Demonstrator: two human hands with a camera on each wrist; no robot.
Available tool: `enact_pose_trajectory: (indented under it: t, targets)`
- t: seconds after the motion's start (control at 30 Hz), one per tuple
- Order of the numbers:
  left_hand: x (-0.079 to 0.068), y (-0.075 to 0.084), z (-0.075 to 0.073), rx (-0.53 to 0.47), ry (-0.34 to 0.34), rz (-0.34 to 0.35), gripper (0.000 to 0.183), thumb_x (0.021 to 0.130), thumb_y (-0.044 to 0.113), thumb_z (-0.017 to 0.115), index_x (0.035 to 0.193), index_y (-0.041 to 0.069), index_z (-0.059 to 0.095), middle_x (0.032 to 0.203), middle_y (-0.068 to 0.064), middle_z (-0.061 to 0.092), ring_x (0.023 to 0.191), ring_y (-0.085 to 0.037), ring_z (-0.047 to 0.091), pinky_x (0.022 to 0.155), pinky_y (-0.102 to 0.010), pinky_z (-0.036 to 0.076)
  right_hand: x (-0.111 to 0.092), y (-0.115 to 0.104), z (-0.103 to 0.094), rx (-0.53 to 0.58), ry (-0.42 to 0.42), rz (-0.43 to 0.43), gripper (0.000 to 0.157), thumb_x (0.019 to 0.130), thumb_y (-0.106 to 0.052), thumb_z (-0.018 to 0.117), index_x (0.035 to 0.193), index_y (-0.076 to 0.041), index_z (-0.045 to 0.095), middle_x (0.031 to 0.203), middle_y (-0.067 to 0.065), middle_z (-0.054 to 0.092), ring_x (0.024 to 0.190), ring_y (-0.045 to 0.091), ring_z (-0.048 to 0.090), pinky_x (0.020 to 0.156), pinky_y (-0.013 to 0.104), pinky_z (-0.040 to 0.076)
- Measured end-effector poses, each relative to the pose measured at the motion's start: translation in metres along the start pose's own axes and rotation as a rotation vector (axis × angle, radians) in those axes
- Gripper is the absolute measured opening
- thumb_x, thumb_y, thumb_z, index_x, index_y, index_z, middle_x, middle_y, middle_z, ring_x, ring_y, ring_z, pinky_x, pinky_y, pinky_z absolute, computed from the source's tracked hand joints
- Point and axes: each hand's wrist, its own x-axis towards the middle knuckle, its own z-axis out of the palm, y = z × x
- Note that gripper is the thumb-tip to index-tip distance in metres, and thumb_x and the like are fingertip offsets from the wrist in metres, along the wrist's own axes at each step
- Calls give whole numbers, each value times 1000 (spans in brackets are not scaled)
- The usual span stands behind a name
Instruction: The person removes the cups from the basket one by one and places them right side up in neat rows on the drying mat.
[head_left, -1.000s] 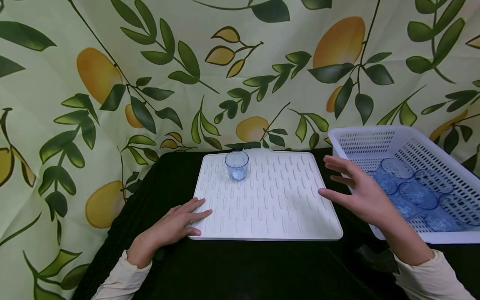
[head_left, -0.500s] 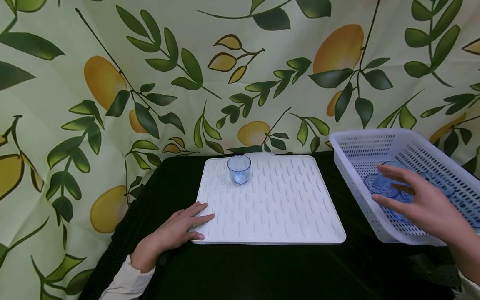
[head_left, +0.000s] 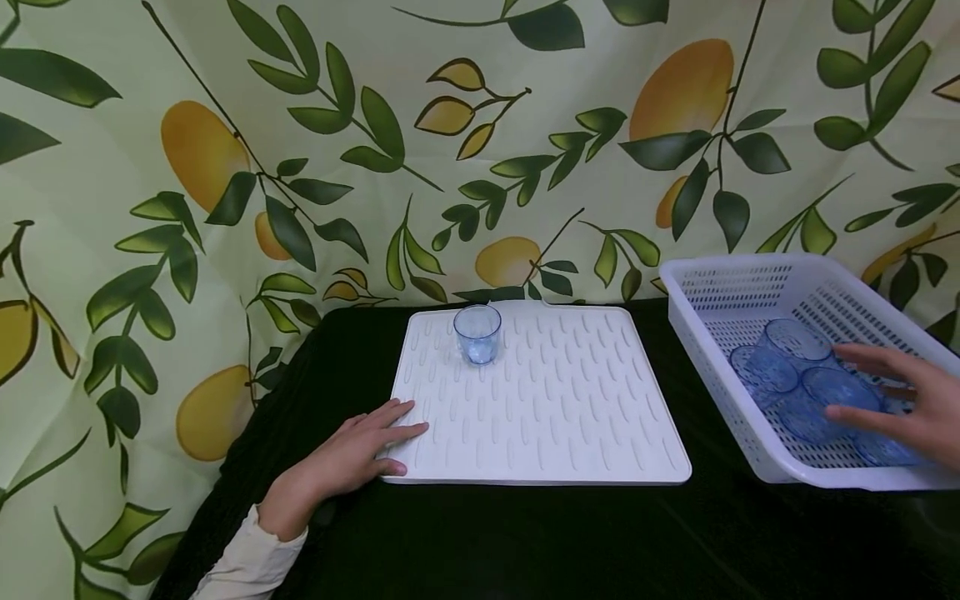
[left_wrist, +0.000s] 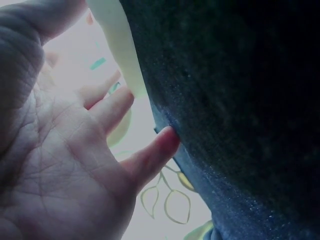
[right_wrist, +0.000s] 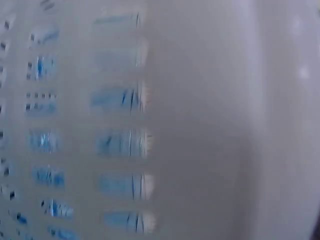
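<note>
Head view shows a leaf-and-fruit backdrop (head_left: 480,42) behind a dark table (head_left: 525,542). On the right stands a white slotted basket (head_left: 723,392); the right wrist view is filled by its wall, with blue showing through the slots. Just left of it lies a white ribbed mat (head_left: 562,392). The left hand (head_left: 348,454) rests at the mat's near left corner, fingers spread; the left wrist view also shows them apart. Over the basket's right part is the right hand (head_left: 926,400), thumb and fingers apart; whether it touches anything I cannot tell. Blue glasses (head_left: 828,412) sit close together in the basket, partly hidden by that hand. One glass (head_left: 477,335) stands upright near the mat's far left corner.
</note>
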Motion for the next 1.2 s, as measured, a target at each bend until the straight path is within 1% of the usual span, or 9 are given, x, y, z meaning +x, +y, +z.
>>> enact_pose_trajectory:
  t: [0.13, 0.3, 0.37, 0.6, 0.77, 0.87, 0.93, 1.03, 1.2]
  targets:
    - [0, 1, -1, 14, 8, 8, 57, 90, 28, 71, 145, 24, 54, 162, -13, 32, 150, -40, 27, 110, -67, 29, 10, 27, 0, -54, -110, 12, 110, 78, -30, 85, 155, 5, 15, 143, 47, 27, 123, 69, 29, 95, 79, 25]
    - [-4, 1, -3, 20, 4, -4, 58, 90, 29, 71, 145, 24, 53, 162, -13, 33, 150, -40, 28, 109, -67, 30, 2, -12, -16, -129, -234, -37, 109, 74, -31, 86, 146, 19, 22, 135, 51, 29, 115, 70, 33, 90, 79, 30]
    - [-5, 1, -4, 18, 4, 0, 58, 90, 29, 71, 145, 24, 53, 162, -14, 33, 149, -40, 28, 109, -67, 30, -2, -24, -19, -134, -223, -44, 104, 73, -25, 87, 144, 21, 24, 135, 51, 29, 115, 70, 33, 91, 79, 30]
    - [-2, 1, -2, 1, -4, 9, 58, 91, 28, 70, 146, 24, 52, 163, -14, 31, 150, -41, 26, 110, -69, 28, -2, -18, -16, -226, -159, -16, 106, 68, -24, 87, 146, 15, 26, 133, 50, 29, 116, 69, 32, 97, 79, 26]
    - [-2, 1, -2, 2, -4, 16, 57, 91, 29, 70, 146, 24, 52, 163, -14, 31, 150, -42, 27, 109, -69, 28, 5, 9, -6, -297, -122, -49, 113, 62, -34, 92, 147, 9, 31, 124, 47, 38, 104, 65, 43, 84, 73, 39]
    - [-2, 1, -2, 5, -2, 19, 57, 92, 29, 69, 146, 25, 52, 163, -14, 31, 150, -41, 26, 110, -69, 28, 10, 29, 1, -307, -112, -58, 122, 57, -54, 91, 146, 7, 34, 122, 45, 40, 101, 62, 46, 79, 70, 41]
    - [-2, 1, -1, 5, -2, 18, 58, 92, 29, 69, 146, 25, 51, 163, -13, 31, 150, -41, 26, 110, -69, 28, 12, 35, 4, -313, -99, -50, 126, 51, -57, 92, 145, 6, 35, 121, 42, 42, 100, 60, 48, 78, 69, 41]
    - [-1, 1, -1, 10, 1, 25, 58, 92, 29, 69, 146, 25, 51, 163, -14, 31, 150, -41, 26, 110, -69, 28, 11, 28, 0, -303, -150, -34, 130, 52, -58, 91, 147, 8, 31, 125, 44, 40, 103, 63, 45, 82, 72, 38]
    - [-1, 1, -1, 15, -1, 15, 57, 92, 28, 69, 146, 24, 52, 163, -14, 30, 150, -41, 26, 111, -68, 28, 5, -1, -9, -273, -212, -35, 116, 59, -33, 92, 144, 14, 29, 127, 48, 39, 106, 67, 43, 88, 75, 35]
